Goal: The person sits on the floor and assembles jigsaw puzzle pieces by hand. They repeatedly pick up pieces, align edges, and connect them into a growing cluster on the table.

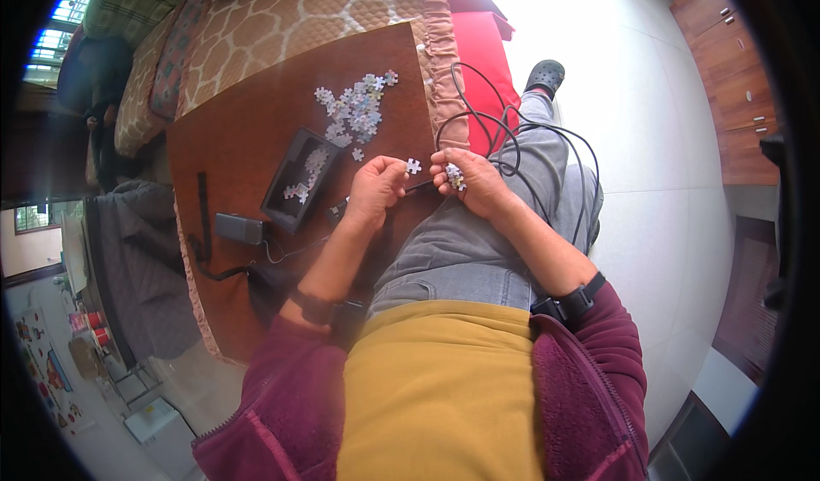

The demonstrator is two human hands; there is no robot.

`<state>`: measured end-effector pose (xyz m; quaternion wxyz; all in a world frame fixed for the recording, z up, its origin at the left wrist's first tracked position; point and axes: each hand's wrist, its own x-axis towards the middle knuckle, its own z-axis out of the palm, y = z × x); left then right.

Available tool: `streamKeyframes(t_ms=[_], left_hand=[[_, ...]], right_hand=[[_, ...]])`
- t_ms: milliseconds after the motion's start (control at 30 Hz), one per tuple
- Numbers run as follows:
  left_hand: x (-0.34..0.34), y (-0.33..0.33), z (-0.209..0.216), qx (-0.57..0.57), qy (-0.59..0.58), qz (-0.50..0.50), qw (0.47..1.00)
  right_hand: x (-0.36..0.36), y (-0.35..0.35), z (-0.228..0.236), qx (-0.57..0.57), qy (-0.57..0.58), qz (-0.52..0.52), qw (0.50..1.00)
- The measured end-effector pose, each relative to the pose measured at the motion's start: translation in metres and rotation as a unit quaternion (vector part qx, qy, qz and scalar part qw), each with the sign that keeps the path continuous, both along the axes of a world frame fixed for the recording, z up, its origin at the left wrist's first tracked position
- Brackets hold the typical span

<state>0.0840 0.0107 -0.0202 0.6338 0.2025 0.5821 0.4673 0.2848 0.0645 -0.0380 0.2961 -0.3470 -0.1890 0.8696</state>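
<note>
Between thumb and finger, my left hand [378, 189] pinches a single pale jigsaw piece [413, 166] by its edge. Close beside it, my right hand [475, 182] is curled round a small cluster of jigsaw pieces [454, 176] in its palm. Both hands are above my lap at the edge of the brown board [248, 131]. Beyond my left hand, a loose pile of pale jigsaw pieces [354, 114] is spread on the board. A black open box [286, 212] stands nearer, with more pieces inside it.
A grey power bank [239, 228] with a thin cable lies left of the box, near a black strap [203, 216]. Black cables [504, 122] loop over my leg at the right. A patterned quilt [299, 20] lies under the board, beside a red cover [478, 54].
</note>
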Motion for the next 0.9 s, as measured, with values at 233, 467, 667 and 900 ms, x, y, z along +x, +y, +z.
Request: streamKeyframes(t_ms=[233,467,667,900], left_hand=[[-0.017,0.000,0.005,0.000,0.030,0.047,0.998],[-0.040,0.002,0.004,0.021,0.058,0.073,0.995],[-0.089,0.003,0.005,0.076,0.284,0.102,0.950],[-0.069,0.002,0.026,0.208,0.730,0.020,0.651]], right_hand=[[0.000,0.003,0.003,-0.009,0.017,0.002,1.000],[0.000,0.003,0.001,0.004,0.032,0.006,0.999],[0.002,0.002,-0.002,-0.009,0.070,-0.008,0.997],[0.000,0.005,-0.001,-0.016,0.084,0.006,0.996]])
